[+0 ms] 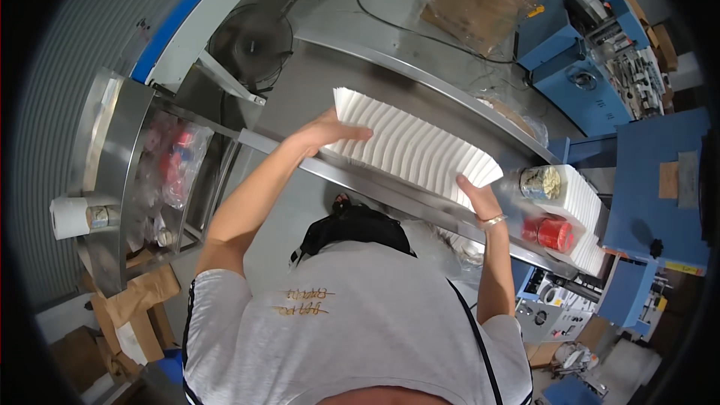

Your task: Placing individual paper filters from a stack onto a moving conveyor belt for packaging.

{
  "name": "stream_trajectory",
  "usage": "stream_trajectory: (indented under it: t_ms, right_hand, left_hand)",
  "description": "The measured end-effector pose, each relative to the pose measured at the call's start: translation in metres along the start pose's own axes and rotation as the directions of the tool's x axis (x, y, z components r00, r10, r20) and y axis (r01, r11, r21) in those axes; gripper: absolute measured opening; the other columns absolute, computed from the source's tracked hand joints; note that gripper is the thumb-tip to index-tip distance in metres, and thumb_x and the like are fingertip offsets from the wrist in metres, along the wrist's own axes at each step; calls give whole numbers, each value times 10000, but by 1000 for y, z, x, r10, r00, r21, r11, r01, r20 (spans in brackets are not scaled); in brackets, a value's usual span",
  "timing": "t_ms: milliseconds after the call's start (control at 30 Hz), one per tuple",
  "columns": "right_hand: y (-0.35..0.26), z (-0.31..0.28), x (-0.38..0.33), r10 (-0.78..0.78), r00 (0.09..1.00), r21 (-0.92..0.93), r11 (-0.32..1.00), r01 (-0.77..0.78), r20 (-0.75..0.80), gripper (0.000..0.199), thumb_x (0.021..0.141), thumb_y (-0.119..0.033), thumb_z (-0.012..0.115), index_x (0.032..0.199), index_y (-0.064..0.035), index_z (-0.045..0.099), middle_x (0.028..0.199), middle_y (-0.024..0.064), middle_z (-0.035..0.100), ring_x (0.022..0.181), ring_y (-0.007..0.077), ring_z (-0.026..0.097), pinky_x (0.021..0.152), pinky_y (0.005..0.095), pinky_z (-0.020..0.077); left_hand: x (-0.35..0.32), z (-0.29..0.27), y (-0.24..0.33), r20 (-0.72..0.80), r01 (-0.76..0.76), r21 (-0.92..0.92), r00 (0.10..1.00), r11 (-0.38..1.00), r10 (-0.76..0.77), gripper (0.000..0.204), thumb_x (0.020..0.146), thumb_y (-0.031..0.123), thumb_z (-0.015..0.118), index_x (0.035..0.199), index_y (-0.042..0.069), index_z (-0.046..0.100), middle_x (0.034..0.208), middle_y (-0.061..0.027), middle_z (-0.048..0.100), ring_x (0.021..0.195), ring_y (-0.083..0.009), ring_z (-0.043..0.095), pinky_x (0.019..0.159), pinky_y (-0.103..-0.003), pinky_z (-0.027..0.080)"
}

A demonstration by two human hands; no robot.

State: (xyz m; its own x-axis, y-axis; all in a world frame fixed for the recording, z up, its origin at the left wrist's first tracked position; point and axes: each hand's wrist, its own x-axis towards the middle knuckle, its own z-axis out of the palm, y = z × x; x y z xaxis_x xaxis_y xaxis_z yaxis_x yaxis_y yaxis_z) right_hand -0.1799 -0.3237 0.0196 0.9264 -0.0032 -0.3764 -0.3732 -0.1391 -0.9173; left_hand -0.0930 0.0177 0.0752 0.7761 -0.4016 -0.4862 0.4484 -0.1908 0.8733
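A long row of thin white folded paper pieces [412, 146], packed face to face with wavy edges, lies in a grey metal trough [292, 94] in front of me. At its left end my left hand [334, 131] is closed on the row, with the thumb along the near side. My right hand [478, 199] grips the right end, its thumb up against the last pieces and its other fingers mostly hidden. Just beyond the right hand sit a red round container [551, 234] and a tin with pale contents [541, 182], beside another white stack [589, 206].
Blue machines [652, 187] stand close on the right. To the left is a metal shelf unit [124, 172] with a plastic bag of red items [180, 157] and a white roll [69, 217]. A floor fan [251, 43] and a plastic-wrapped cardboard box [476, 4] are beyond the trough.
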Motion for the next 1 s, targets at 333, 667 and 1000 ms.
stream_trajectory:
  t_ms: [333, 667, 1000]
  right_hand:
    - [-37, 52, 20, -18, 999, 7, 1000, 19, -49, 553, 791, -185, 691, 1252, 58, 505, 1188, 129, 577, 1082, 225, 540, 964, 350, 394]
    - [-168, 295, 66, -478, 759, -16, 842, 539, 442, 856, 702, -338, 785, 1332, 70, 373, 1285, 149, 481, 1196, 251, 439, 1017, 347, 317]
    - [-214, 650, 86, -81, 471, -100, 932, 348, 878, 623, 774, -225, 696, 1305, -24, 440, 1208, 60, 537, 1105, 184, 512, 926, 316, 423]
  left_hand:
    - [-22, -77, -59, -105, -183, -83, 979, 980, 174, 616, 739, 275, 767, 1218, -33, 530, 1108, -126, 618, 1057, -207, 562, 932, -337, 435]
    - [-229, -230, -86, -628, -545, -126, 691, 829, 358, 614, 734, 75, 753, 1284, 43, 483, 1175, -70, 587, 1104, -174, 533, 979, -325, 400]
    - [-423, -384, -212, -915, -548, -236, 403, 802, 7, 701, 746, 221, 757, 1321, -2, 425, 1247, -133, 536, 1157, -226, 509, 983, -339, 398]
